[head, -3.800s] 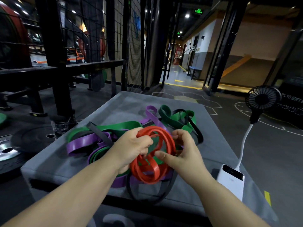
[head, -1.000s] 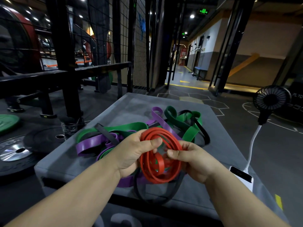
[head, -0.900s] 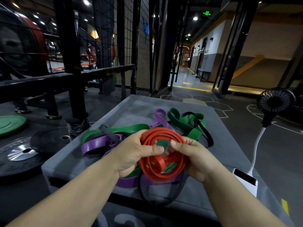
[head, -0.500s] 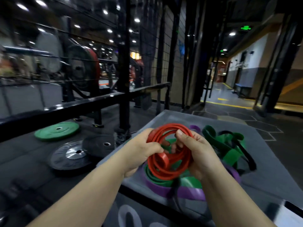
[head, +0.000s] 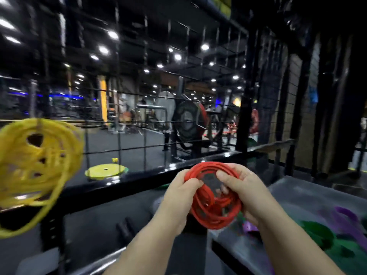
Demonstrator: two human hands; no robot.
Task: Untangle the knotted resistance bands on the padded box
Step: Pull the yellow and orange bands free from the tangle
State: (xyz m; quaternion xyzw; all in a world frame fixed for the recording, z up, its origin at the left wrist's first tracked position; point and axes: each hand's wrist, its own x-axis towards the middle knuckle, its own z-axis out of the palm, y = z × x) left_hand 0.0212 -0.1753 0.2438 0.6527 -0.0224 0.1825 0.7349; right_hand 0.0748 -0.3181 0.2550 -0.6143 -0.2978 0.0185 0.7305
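Hands (head: 178,197) (head: 248,193) round red band (head: 210,219), near box (head: 297,197) edge

Grey padded box (head: 294,197) sits btm R of view, top blurred, L edge & front corner showing. On it, toward the R: heap of resistance bands. Green bands (head: 319,235) lie in wide folds nearest the front; purple bands (head: 345,217) are just behind, touching & partly over the green. A small purple bit (head: 249,227) lies near the box's L edge; can't tell if it joins the heap. Dark floor (head: 129,143) beyond the black rail (head: 123,181) carries a yellow-green weight plate (head: 106,170), flat, well apart from the box.
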